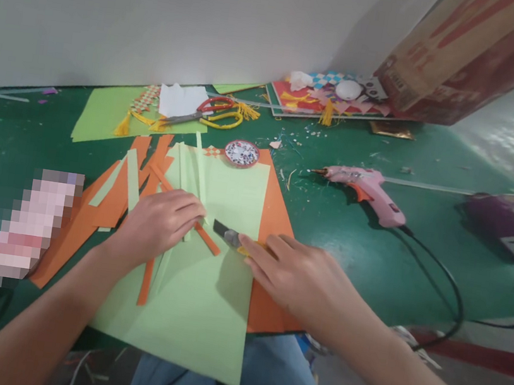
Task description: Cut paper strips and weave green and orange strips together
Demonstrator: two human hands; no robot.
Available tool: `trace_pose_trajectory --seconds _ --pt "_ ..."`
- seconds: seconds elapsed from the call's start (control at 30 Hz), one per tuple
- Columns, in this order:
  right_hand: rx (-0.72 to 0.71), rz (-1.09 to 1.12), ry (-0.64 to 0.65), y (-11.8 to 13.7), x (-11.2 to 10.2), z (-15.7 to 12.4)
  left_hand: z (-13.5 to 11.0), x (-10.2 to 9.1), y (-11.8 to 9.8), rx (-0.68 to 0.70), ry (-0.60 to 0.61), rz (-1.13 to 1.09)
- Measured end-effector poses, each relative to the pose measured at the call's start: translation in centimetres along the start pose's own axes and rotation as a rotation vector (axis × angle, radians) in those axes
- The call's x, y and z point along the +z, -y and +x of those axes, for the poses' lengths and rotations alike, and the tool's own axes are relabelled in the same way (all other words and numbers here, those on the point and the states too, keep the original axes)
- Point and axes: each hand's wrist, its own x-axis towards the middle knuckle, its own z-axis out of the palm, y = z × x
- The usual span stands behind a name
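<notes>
My right hand (291,270) is closed round a box cutter (230,237) with a dark blade and a yellow handle, held over a light green paper sheet (215,314). The blade points left towards my left hand (164,221), apart from its fingertips. My left hand is closed, fingers pressed together, on narrow paper strips. A light green strip (202,175) runs up from its fingertips, and an orange strip (207,239) passes beneath it. What lies under the palm is hidden. Below the green sheet is orange paper (273,246).
Orange offcuts (73,237) and a blurred phone-like item (24,230) lie left. A round dish of small beads (242,153) stands at the sheet's top edge. Scissors (223,113) lie behind. A pink glue gun (372,193), its cord trailing, rests right of the paper.
</notes>
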Motion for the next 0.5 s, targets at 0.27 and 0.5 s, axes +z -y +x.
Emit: trace_pose_trajectory --seconds 0.27,0.5 --pt "0.006 -0.002 -0.014 0.04 -0.02 -0.07 -0.11 0.08 0.04 -0.016 0.015 0.0" --pt "0.011 0.007 -0.012 0.1 -0.19 0.02 -0.1 0.14 0.0 -0.002 -0.003 0.002"
